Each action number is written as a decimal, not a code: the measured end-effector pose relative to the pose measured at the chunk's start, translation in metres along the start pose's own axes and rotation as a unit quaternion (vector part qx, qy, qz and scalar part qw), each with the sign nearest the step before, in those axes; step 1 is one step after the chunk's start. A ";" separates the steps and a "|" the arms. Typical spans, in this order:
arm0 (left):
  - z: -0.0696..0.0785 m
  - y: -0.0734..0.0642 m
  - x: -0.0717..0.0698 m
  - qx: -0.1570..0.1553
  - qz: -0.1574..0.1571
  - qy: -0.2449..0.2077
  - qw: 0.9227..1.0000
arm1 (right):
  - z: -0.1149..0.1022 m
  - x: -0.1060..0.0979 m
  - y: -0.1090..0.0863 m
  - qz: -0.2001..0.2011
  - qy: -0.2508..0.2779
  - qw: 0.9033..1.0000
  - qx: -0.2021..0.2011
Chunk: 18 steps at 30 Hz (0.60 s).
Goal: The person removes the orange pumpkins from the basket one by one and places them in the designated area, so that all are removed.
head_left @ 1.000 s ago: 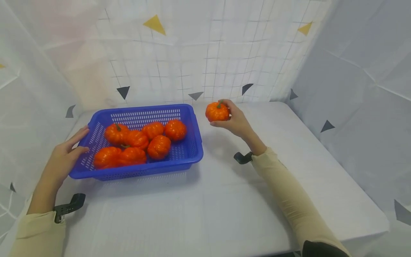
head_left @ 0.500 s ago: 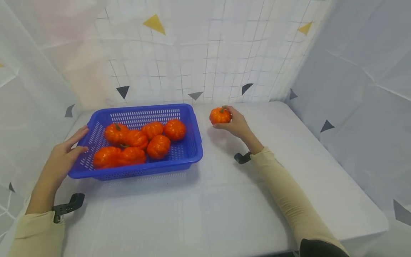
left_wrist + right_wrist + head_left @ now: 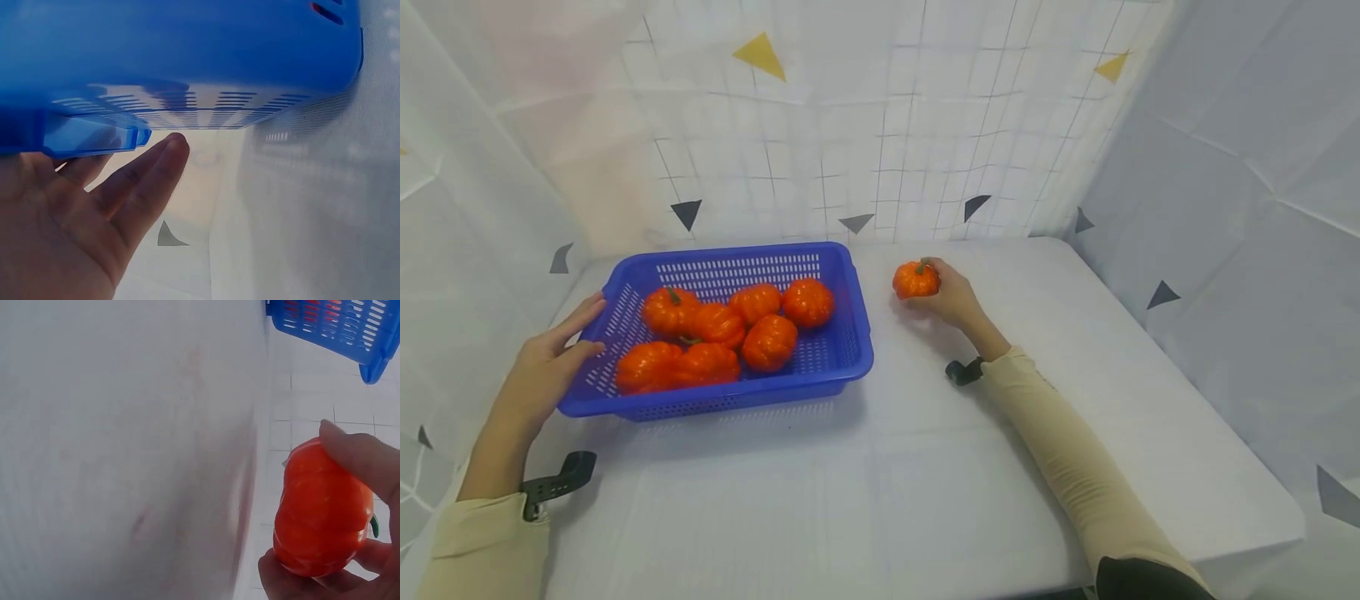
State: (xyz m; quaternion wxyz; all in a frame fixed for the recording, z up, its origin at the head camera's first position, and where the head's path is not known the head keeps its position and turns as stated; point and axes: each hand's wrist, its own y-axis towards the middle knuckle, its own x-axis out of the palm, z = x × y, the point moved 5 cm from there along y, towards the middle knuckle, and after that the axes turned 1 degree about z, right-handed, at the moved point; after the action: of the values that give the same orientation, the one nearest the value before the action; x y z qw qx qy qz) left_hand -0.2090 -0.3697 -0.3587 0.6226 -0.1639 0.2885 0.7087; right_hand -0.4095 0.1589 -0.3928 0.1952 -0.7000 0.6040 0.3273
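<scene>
A small orange pumpkin (image 3: 914,281) with a green stem is held by my right hand (image 3: 951,296) to the right of the basket. In the right wrist view the thumb lies on one side of the pumpkin (image 3: 322,509) and the fingers on the other, with a narrow gap between it and the table surface. My left hand (image 3: 542,371) grips the left rim of a blue plastic basket (image 3: 718,396). Fingers (image 3: 159,175) reach beneath that rim in the left wrist view. Several more pumpkins (image 3: 771,342) lie inside the basket.
The basket stands on the left of a white-covered table (image 3: 880,500). A white sheet (image 3: 940,108) with grid lines and triangle marks rises behind it. A grey-white sheet (image 3: 1240,208) borders the right side.
My right hand has lowered the pumpkin toward the table and shifted it slightly right. The left hand and basket stay nearly where they were.
</scene>
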 end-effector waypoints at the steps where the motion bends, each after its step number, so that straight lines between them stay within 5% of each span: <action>1: 0.000 0.000 0.000 0.001 0.000 0.000 1.000 | 0.000 0.000 0.000 0.000 -0.001 1.000 0.001; 11: -0.002 -0.001 0.000 0.001 -0.001 0.000 1.000 | 0.006 0.008 -0.002 -0.043 -0.008 0.999 0.030; 18: 0.002 0.000 0.001 -0.006 -0.004 0.000 1.000 | -0.013 0.002 -0.003 -0.053 -0.058 0.997 -0.012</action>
State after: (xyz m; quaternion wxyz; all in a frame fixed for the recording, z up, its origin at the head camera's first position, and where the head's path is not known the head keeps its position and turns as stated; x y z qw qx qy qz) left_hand -0.2089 -0.3678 -0.3572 0.6243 -0.1690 0.2840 0.7078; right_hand -0.4035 0.1491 -0.3852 0.2385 -0.7130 0.5501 0.3635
